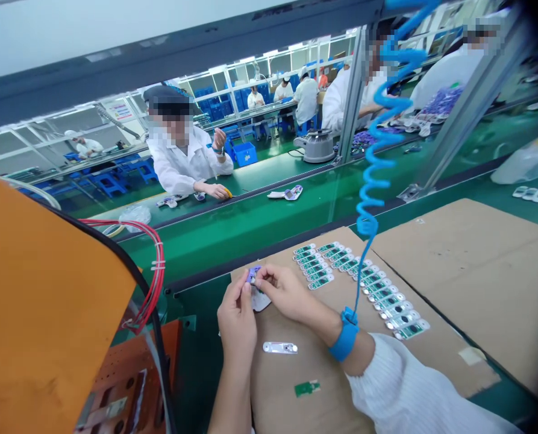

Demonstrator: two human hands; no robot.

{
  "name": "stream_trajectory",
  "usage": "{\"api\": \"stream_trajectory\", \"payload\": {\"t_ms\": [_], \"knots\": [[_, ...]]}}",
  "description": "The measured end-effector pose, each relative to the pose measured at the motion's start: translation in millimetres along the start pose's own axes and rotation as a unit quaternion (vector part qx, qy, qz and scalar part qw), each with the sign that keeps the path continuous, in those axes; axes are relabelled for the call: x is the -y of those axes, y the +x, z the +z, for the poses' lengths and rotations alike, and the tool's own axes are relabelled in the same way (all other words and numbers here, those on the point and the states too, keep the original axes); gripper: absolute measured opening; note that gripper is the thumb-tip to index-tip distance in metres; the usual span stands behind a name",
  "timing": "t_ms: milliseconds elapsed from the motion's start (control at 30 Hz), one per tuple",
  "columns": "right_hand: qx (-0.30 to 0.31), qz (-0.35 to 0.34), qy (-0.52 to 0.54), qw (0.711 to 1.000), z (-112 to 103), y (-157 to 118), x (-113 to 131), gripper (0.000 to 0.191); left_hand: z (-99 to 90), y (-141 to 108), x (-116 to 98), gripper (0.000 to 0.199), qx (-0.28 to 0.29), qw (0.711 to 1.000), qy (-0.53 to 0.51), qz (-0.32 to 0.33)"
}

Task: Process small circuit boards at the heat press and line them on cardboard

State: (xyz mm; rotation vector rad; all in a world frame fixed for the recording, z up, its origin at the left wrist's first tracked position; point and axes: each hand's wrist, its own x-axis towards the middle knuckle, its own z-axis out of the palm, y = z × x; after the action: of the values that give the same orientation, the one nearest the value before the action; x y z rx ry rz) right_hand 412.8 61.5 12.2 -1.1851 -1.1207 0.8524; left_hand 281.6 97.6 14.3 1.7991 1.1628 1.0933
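Between my two hands is a small purple-and-white plastic housing (pixel 253 274), partly covered by my fingers. My left hand (pixel 238 313) pinches it from the left with thumb and fingers. The fingertips of my right hand (pixel 287 290) press together at its right side; whether they hold a separate small part is hidden. Below my hands a white strip-shaped piece (pixel 280 348) lies on the cardboard (pixel 291 416). Nearer to me lies a small green circuit board (pixel 307 389). A blue wrist strap (pixel 344 337) circles my right wrist.
Rows of white strips with green boards (pixel 379 286) lie on the cardboard at right. A coiled blue cord (pixel 372 150) hangs down to my wrist strap. An orange machine (pixel 47 289) with red wires (pixel 158 265) stands at left. Across the green conveyor belt (pixel 250 217) sits a co-worker (pixel 182 157).
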Motion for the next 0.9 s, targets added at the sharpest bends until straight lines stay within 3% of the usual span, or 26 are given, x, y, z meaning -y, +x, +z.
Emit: {"api": "stream_trajectory", "payload": {"t_ms": [233, 333, 433, 533, 633, 900], "knots": [[-0.016, 0.012, 0.043, 0.999, 4, 0, 2, 0.016, 0.2, -1, -2, 0.038, -0.022, 0.999, 0.007, 0.037], [-0.012, -0.034, 0.026, 0.999, 4, -3, 11, 0.015, -1.8, -4, -9, 0.031, -0.063, 0.987, 0.039, 0.140], [-0.029, -0.106, -0.021, 0.994, 3, -8, 20, 0.012, -1.6, -9, -13, 0.024, -0.118, 0.956, 0.067, 0.261], [-0.037, -0.164, -0.043, 0.985, 0, -10, 22, 0.011, 1.6, -12, -12, 0.025, -0.143, 0.931, 0.078, 0.327], [-0.031, -0.205, -0.064, 0.976, -1, -9, 20, 0.016, 4.8, -13, -10, 0.026, -0.150, 0.927, 0.080, 0.333], [-0.044, -0.231, -0.123, 0.964, -1, -11, 15, 0.018, 7.7, -13, -9, 0.023, -0.160, 0.930, 0.076, 0.323]]}}
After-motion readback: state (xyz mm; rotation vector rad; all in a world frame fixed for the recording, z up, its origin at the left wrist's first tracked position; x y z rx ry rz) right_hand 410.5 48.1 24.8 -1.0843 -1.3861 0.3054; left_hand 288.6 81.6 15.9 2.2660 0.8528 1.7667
